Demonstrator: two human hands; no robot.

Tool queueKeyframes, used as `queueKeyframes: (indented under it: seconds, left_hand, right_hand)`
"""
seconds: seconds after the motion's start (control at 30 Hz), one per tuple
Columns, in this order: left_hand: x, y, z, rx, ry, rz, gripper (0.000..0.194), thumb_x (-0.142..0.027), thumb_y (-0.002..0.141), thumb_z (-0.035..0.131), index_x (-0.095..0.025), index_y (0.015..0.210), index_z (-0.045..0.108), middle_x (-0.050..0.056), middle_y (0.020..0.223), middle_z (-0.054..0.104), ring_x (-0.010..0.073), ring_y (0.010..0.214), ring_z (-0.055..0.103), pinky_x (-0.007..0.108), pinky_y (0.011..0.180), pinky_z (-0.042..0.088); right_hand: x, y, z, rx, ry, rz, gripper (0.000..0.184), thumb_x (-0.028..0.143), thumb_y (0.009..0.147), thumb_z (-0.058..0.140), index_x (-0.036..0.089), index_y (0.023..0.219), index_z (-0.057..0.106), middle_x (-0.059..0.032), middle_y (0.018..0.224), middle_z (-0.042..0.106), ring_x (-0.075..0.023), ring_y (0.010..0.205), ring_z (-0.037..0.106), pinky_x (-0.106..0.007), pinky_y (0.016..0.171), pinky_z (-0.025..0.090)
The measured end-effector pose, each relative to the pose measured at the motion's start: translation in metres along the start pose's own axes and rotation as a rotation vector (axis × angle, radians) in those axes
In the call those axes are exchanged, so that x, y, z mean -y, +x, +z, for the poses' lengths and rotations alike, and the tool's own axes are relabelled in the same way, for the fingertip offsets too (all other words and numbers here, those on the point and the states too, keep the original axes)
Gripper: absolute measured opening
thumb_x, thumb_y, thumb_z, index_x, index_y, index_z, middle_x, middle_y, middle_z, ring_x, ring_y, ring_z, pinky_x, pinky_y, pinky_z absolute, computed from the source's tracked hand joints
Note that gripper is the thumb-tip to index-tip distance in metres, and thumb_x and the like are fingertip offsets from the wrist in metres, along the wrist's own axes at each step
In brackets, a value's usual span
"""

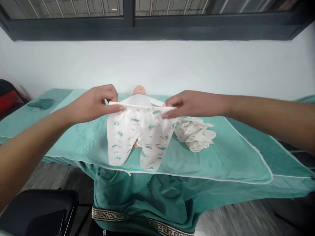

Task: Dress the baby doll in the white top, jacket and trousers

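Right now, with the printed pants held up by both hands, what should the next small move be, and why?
I'd probably draw the printed pants down toward the near end of the doll: the left hand and right hand hold the waistband spread between them, while the doll's head lies at the far side, so its feet are likely nearer you.

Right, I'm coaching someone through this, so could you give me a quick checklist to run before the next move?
1. Left hand grips one end of the waistband: ok.
2. Right hand grips the other end: ok.
3. Printed pants held waistband up, legs down and apart: ok.
4. Doll's head uncovered: ok, it shows beyond the waistband.
5. Doll's legs lined up: cannot tell, the pants hide most of them.
6. Crumpled cloth apart from the pants: cannot tell, their edges meet in this view.
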State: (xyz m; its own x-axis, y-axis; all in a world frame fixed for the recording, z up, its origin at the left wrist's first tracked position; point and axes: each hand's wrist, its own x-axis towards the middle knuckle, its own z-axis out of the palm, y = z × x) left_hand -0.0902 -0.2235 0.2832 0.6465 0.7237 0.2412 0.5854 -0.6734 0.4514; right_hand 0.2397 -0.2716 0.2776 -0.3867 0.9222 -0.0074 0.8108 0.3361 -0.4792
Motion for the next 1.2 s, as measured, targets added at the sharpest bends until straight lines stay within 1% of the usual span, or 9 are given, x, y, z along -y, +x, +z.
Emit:
queueKeyframes:
  seconds: [0.17,0.33,0.47,0.57,0.7,0.77,0.87,1.07,1.2]
  left_hand:
    - [-0.002,0.009,0.02,-0.286,-0.211,-0.139,0.036,-0.051,0.085,0.071,-0.019,0.073,0.058,0.001,0.068,0.06,0.0166,0.071,0.061,0.028,0.065,0.048]
    - [-0.031,0.026,0.027,-0.32,-0.596,0.104,0.023,-0.039,0.091,0.067,-0.024,0.106,0.061,0.004,0.1,0.069,0.0223,0.101,0.069,0.037,0.084,0.057]
    - [-0.025,0.019,0.055,-0.459,-0.499,0.15,0.062,-0.048,0.082,0.075,-0.031,0.136,0.05,0.007,0.138,0.059,0.0294,0.132,0.056,0.044,0.104,0.051]
    - [-0.003,-0.002,0.101,-0.453,-0.456,-0.053,0.085,-0.051,0.071,0.083,-0.025,0.143,0.047,0.011,0.144,0.055,0.0352,0.135,0.052,0.048,0.109,0.048]
    - [0.031,-0.029,0.159,-0.362,-0.611,-0.369,0.057,-0.05,0.084,0.07,-0.02,0.131,0.06,0.01,0.128,0.067,0.0333,0.119,0.064,0.047,0.102,0.052]
    - [0.05,-0.035,0.172,-0.443,-0.639,-0.504,0.051,-0.048,0.086,0.065,-0.019,0.128,0.061,0.01,0.125,0.069,0.0323,0.114,0.066,0.046,0.099,0.053]
    - [0.077,-0.036,0.177,-0.324,-0.452,-0.674,0.043,-0.037,0.083,0.065,-0.016,0.121,0.064,0.013,0.119,0.07,0.0331,0.111,0.066,0.049,0.1,0.051]
    - [0.086,-0.026,0.196,-0.301,-0.146,-0.334,0.054,-0.026,0.086,0.059,-0.015,0.139,0.053,0.016,0.148,0.05,0.0292,0.141,0.047,0.046,0.12,0.037]
    - [0.083,0.008,0.222,-0.205,-0.461,-0.479,0.055,-0.036,0.09,0.06,-0.014,0.14,0.053,0.017,0.141,0.057,0.0277,0.132,0.056,0.043,0.113,0.045]
  right_hand:
    - [0.027,0.006,0.012,-0.18,0.48,0.029,0.046,0.064,0.083,0.07,0.022,0.074,0.054,-0.0027,0.077,0.058,-0.0189,0.078,0.059,-0.036,0.069,0.051]
    - [0.065,0.027,0.033,-0.218,0.68,-0.082,0.043,0.051,0.074,0.085,0.022,0.089,0.057,-0.0031,0.085,0.061,-0.0226,0.088,0.063,-0.039,0.076,0.058]
    - [0.068,0.048,0.042,-0.331,0.901,-0.193,0.031,0.041,0.082,0.078,0.02,0.096,0.058,-0.0029,0.089,0.062,-0.0236,0.096,0.065,-0.041,0.085,0.059]
    - [0.048,0.068,0.056,-0.399,1.108,-0.259,0.03,0.038,0.085,0.073,0.02,0.103,0.057,-0.0045,0.098,0.065,-0.0235,0.104,0.065,-0.042,0.091,0.058]
    - [-0.002,0.102,0.102,-0.334,1.181,-0.158,0.038,0.043,0.081,0.075,0.023,0.107,0.056,-0.0055,0.108,0.067,-0.0231,0.107,0.066,-0.044,0.095,0.058]
    - [-0.03,0.116,0.131,-0.266,1.103,0.006,0.044,0.043,0.079,0.076,0.024,0.113,0.056,-0.0072,0.12,0.065,-0.024,0.112,0.064,-0.045,0.096,0.057]
    - [-0.07,0.133,0.162,-0.359,0.92,0.215,0.048,0.04,0.078,0.075,0.024,0.118,0.055,-0.011,0.131,0.06,-0.0253,0.114,0.063,-0.045,0.096,0.057]
    - [-0.132,0.168,0.158,-0.578,0.501,0.253,0.041,0.03,0.079,0.063,0.02,0.118,0.056,-0.0133,0.134,0.053,-0.0251,0.112,0.063,-0.047,0.104,0.051]
    - [-0.166,0.196,0.142,-0.546,0.3,0.31,0.051,0.038,0.083,0.063,0.016,0.128,0.055,-0.0184,0.142,0.048,-0.0294,0.125,0.057,-0.046,0.112,0.044]
